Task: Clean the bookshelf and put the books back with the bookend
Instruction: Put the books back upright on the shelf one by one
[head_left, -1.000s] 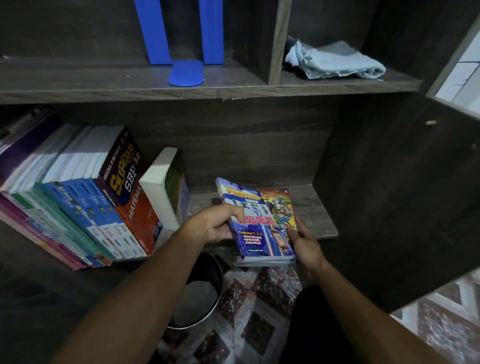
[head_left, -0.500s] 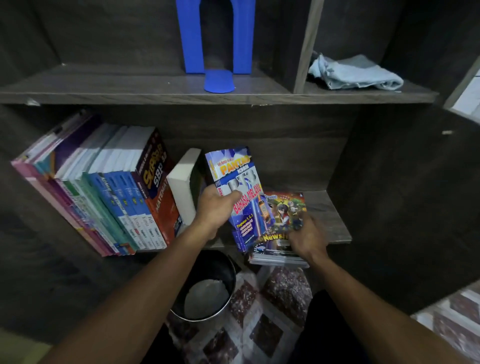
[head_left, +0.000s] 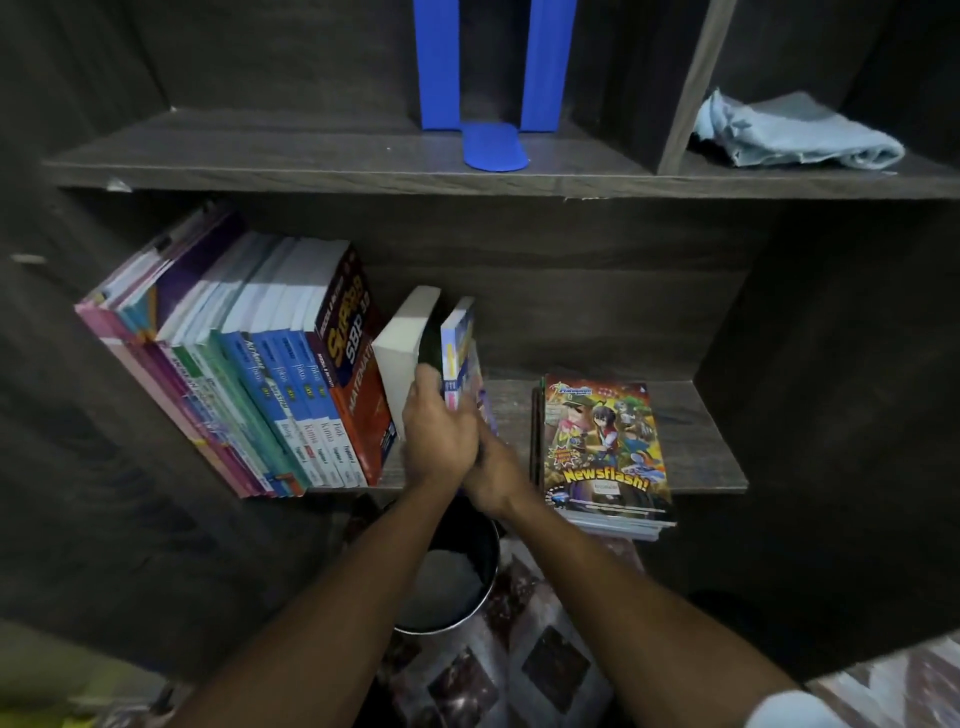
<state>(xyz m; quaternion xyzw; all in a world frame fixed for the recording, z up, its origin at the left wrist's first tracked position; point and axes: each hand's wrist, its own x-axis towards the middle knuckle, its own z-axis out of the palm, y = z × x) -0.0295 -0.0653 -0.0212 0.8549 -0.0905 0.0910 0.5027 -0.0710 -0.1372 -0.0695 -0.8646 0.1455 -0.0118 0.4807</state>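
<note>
On lower dark wooden shelf, beside leaning book row: thin blue-spined glossy paperback, upright, lower edge gripped by left hand; right hand alongside, grip indiscernible; probably light, floppy, slick, best supported low at spine.

L hand grips book, R hand touching L.

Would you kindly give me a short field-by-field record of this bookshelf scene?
left hand: grips the blue book, stood on end beside the white book
right hand: at that book's lower edge, fingers hidden
book row: leaning left on the lower shelf
Newsflash magazine stack: flat, right part of lower shelf
blue bookend: upper shelf, no books against it
cloth: upper right compartment
</note>
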